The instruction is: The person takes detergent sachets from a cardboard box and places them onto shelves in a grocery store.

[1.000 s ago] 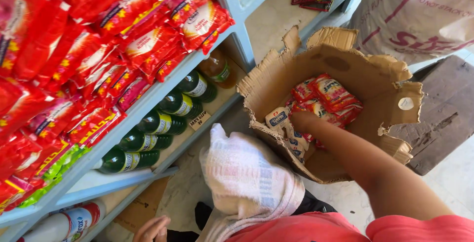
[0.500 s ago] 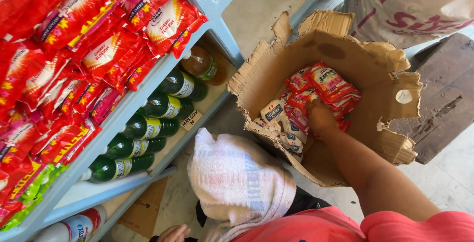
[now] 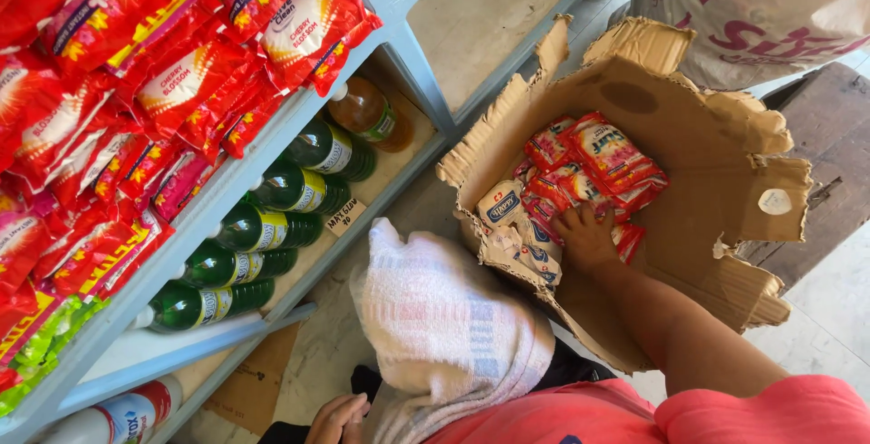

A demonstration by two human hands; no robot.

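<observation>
Pale blue shelving (image 3: 245, 177) fills the left of the view, its upper shelf crammed with red sachet packs (image 3: 172, 82) and the one below lined with green bottles (image 3: 263, 226) lying on their sides, necks toward the front edge, beside one amber bottle (image 3: 367, 116). On the floor to the right sits a torn cardboard box (image 3: 689, 181), its flaps ragged and folded outward so the inside is open from above. The right hand (image 3: 587, 237) reaches down into it, fingers curled over the small packets (image 3: 580, 177) heaped in the corner nearest the shelving; it presses on or grips them, though whether any packet is actually pinched cannot be told. The packets are glossy pink-red sachets mixed with a few cream-coloured ones, loosely piled and overlapping. The left hand (image 3: 337, 419) shows at the bottom edge, loosely curled and apparently holding nothing. A white towel (image 3: 444, 326) is draped over the person's knee or lap between the two hands. Behind the box stands a large printed sack (image 3: 752, 9) next to a dark wooden bench (image 3: 834, 154).
</observation>
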